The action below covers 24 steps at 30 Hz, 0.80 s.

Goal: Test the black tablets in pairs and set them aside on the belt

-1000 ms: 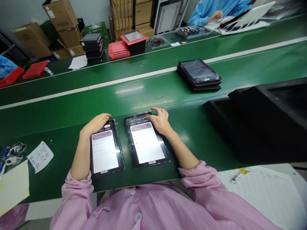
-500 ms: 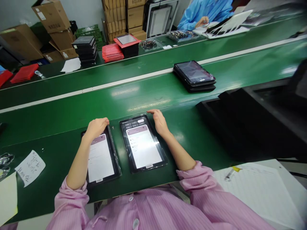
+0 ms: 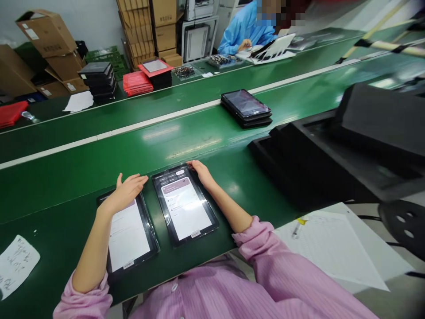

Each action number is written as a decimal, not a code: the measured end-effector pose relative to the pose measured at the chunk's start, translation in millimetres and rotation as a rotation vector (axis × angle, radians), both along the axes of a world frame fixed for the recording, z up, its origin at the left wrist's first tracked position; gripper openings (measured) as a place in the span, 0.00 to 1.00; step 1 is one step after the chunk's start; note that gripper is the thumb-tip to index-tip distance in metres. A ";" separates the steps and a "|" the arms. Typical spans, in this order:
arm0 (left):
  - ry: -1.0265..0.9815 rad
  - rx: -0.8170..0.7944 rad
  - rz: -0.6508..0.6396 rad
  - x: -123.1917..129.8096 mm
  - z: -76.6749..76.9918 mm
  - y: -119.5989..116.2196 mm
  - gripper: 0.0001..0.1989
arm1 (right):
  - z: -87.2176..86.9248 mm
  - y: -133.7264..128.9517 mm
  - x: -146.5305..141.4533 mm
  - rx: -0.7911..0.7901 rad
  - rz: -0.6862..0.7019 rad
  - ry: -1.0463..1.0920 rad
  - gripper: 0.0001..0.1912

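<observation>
Two black tablets with lit screens lie side by side on the green bench, each with a small label at its lower edge. Over the upper part of the left tablet (image 3: 131, 239) is my left hand (image 3: 128, 191), fingers stretched to the right and thumb apart. It covers the top of that screen. At the upper right corner of the right tablet (image 3: 186, 208) is my right hand (image 3: 201, 173), its fingers extended and the tips at the edge. A clear film seems to cover this tablet. Neither hand grips anything.
Stacked tablets (image 3: 245, 106) stand on the green belt ahead. Black foam pieces (image 3: 299, 155) fill the right side. A handwritten paper (image 3: 20, 261) lies at left, a printed sheet (image 3: 332, 243) at lower right. Across the belt, a person in blue (image 3: 237, 29) works.
The view has swung right, shifting the scene leftward. My left hand has spread its fingers, thumb lifted. My right hand has come in to the right tablet's top corner.
</observation>
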<state>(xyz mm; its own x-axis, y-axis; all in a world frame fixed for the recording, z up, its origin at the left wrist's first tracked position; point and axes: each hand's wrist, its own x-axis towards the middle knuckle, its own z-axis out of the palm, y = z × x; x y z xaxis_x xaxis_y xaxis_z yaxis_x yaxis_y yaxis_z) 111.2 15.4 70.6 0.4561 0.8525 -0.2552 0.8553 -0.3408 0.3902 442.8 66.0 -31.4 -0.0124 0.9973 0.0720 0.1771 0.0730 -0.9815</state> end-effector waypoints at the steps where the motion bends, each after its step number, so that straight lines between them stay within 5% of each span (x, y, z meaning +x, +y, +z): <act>1: -0.002 -0.023 -0.023 1.3 -0.9 -0.9 0.29 | 0.2 0.0 -1.5 -0.008 0.002 0.037 0.34; 13: 0.079 -0.050 -0.069 5.9 -6.5 -1.1 0.28 | 27.7 -11.2 -19.9 -0.061 0.185 0.605 0.31; 17: 0.112 0.025 -0.029 -4.4 -9.1 4.1 0.29 | 23.9 -5.1 -13.5 -0.009 0.123 0.375 0.34; 24: 0.007 -0.109 0.093 -43.6 2.0 16.1 0.31 | 23.1 -8.6 -0.1 0.214 0.102 -0.096 0.37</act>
